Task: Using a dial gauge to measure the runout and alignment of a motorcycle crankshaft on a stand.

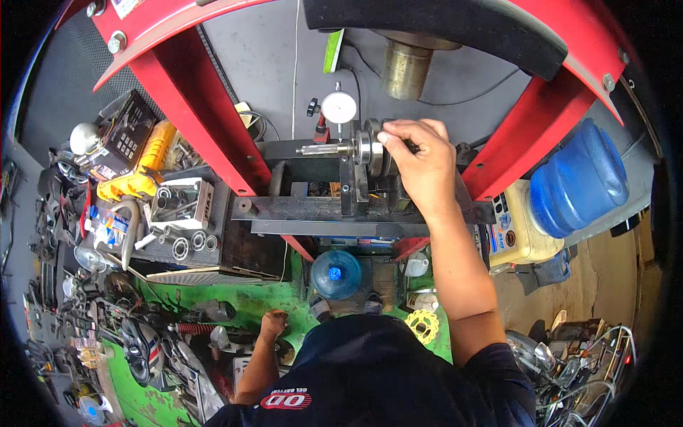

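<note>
My right hand grips the round web of a steel crankshaft, with thumb and fingers at its right side. The crankshaft lies level on a dark metal stand across the press frame, its thin shaft end pointing left. A dial gauge with a white face stands upright behind it, its stem reaching down to the shaft. A gauge holder with a black knob is beside the dial. Low at my left side, away from the work, my left hand hangs with curled fingers and nothing visible in it.
Red press posts rise on both sides, and a steel ram hangs above. Bearings and sockets lie on the left bench by a yellow case. A blue water jug is at right, a clear blue bottle below.
</note>
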Tool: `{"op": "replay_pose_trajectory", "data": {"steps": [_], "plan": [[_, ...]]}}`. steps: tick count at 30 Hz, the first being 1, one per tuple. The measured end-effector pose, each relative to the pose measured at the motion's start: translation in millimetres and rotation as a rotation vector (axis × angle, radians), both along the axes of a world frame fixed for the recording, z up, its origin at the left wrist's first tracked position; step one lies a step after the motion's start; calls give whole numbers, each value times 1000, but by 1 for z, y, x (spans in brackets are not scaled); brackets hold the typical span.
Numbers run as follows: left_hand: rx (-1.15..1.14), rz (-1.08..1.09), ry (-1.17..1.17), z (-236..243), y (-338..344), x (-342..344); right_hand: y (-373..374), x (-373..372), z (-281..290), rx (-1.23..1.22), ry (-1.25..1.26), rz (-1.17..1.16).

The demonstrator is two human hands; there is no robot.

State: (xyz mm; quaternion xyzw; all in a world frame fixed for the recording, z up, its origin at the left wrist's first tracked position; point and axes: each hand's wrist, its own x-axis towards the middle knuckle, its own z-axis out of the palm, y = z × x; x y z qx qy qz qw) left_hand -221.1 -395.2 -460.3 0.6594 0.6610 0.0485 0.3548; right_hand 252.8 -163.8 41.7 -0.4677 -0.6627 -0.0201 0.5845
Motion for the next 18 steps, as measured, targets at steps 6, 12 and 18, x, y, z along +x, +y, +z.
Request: {"op": "replay_pose_trajectory", "data": {"steps": [6,12,18], "plan": [[-158,394,-164,68,24,86,-12,12,11,168,-50,-53],[68,422,-204,56,-17,97,-8,1,2,-17,47,36],[36,351,-277,63,-47,123,-3,7,-13,159,-46,-10]]}}
